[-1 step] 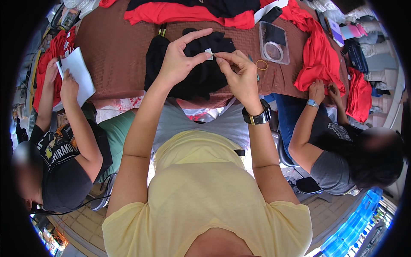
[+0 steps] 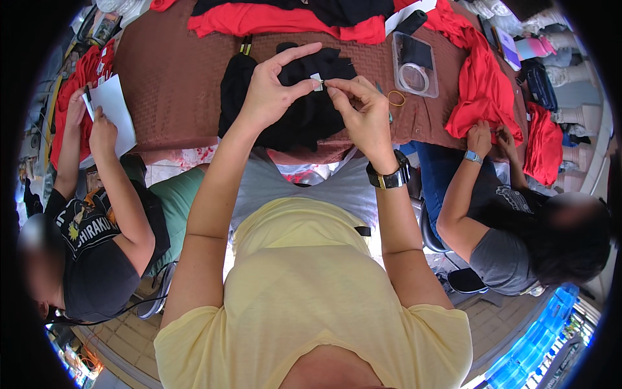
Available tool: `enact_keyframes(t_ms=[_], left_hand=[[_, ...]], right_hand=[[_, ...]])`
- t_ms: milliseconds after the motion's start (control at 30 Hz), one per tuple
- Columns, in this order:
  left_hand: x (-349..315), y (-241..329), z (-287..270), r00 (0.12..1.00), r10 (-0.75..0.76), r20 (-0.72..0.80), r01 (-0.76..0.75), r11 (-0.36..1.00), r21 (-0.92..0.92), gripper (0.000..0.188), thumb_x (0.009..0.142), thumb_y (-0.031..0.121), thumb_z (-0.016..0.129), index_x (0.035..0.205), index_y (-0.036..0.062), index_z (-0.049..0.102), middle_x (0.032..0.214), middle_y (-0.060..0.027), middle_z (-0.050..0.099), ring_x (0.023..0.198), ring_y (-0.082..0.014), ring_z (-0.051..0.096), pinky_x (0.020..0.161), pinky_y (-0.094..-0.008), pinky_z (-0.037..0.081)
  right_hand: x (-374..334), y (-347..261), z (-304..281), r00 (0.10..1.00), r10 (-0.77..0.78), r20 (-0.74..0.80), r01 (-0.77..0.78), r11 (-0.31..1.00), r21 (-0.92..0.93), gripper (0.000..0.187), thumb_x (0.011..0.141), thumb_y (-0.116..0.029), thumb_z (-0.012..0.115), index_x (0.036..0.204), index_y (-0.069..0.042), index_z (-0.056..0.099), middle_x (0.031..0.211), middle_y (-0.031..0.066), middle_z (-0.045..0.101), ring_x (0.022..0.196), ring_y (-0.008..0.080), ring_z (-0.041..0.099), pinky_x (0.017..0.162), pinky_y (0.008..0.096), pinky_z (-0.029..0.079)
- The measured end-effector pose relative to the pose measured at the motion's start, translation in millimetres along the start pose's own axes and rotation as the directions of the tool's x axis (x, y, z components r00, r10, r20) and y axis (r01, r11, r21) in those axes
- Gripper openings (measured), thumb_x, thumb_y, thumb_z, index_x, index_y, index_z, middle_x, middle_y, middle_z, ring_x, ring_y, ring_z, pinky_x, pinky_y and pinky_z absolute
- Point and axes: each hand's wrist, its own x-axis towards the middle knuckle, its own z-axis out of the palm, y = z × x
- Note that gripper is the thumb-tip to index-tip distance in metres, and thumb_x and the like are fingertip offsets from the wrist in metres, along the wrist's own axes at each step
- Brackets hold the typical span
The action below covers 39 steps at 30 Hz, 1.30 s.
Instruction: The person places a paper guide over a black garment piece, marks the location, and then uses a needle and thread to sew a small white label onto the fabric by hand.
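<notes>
A black cloth garment (image 2: 298, 126) lies bunched on the table in front of me. On it shows a small white label (image 2: 317, 81). My left hand (image 2: 272, 87) has its thumb pressed at the label, the index finger stretched out above; its other fingers are mostly hidden. Close against the label, my right hand (image 2: 363, 104) pinches thumb and forefinger together. A tiny dark thing shows at those fingertips, too small to name. My right wrist wears a black band (image 2: 391, 177).
A brown-covered table (image 2: 168, 71) carries red cloth (image 2: 479, 84), a clear plastic box (image 2: 414, 84), a yellow rubber band (image 2: 396, 98) and yellow-black handles (image 2: 245, 45). A person at left holds white paper (image 2: 118, 110); another at right handles the red cloth.
The person at left has shifted the white paper and their hand slightly to the left. My own hands and the black garment look the same.
</notes>
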Motion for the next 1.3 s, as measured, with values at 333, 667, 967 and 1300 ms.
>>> enact_keyframes(t_ms=[333,667,967,1300], left_hand=[[-0.6,0.4,2.9,1.0,0.031,-0.007,-0.03,0.998,0.057,0.056,0.08,0.002,0.079,0.134,0.0075,0.067,0.131,-0.0073,0.069,0.121,-0.0157,0.062,0.11,-0.0309,0.041],[-6.7,5.0,14.8,0.979,0.206,0.002,-0.192,0.912,0.361,0.059,0.079,-0.006,0.072,0.134,0.0162,0.068,0.105,-0.0118,0.069,0.097,-0.0255,0.067,0.087,-0.0345,0.052],[-6.6,2.2,16.7,0.979,0.191,0.07,-0.204,0.915,0.347,0.058,0.079,-0.007,0.072,0.133,0.0157,0.069,0.109,-0.0115,0.07,0.101,-0.0263,0.068,0.09,-0.0353,0.052],[12.0,1.0,-6.5,0.969,0.106,0.224,-0.141,0.979,0.15,0.057,0.078,0.002,0.079,0.134,0.0093,0.067,0.131,-0.0055,0.069,0.124,-0.0192,0.062,0.112,-0.0342,0.041]], right_hand=[[2.5,7.3,0.8,0.999,0.03,0.016,-0.03,0.999,0.02,0.016,0.089,-0.004,0.071,0.103,0.0,0.077,0.079,0.0075,0.064,0.07,0.0135,0.064,0.066,0.0268,0.049],[7.0,20.1,-0.5,0.993,0.1,0.064,-0.102,0.995,0.02,0.015,0.088,-0.005,0.073,0.102,-0.002,0.079,0.08,0.0072,0.067,0.07,0.0129,0.064,0.064,0.0276,0.049],[14.4,25.8,-5.2,0.936,0.293,0.195,-0.335,0.911,0.242,0.021,0.093,-0.011,0.075,0.106,0.005,0.073,0.09,0.0074,0.074,0.071,0.0091,0.065,0.067,0.0216,0.051],[68.5,52.6,-20.3,0.877,0.432,0.21,-0.454,0.889,0.066,0.092,0.091,-0.073,0.059,0.136,0.007,0.057,0.129,0.0235,0.062,0.118,0.0287,0.061,0.101,0.0398,0.047]])
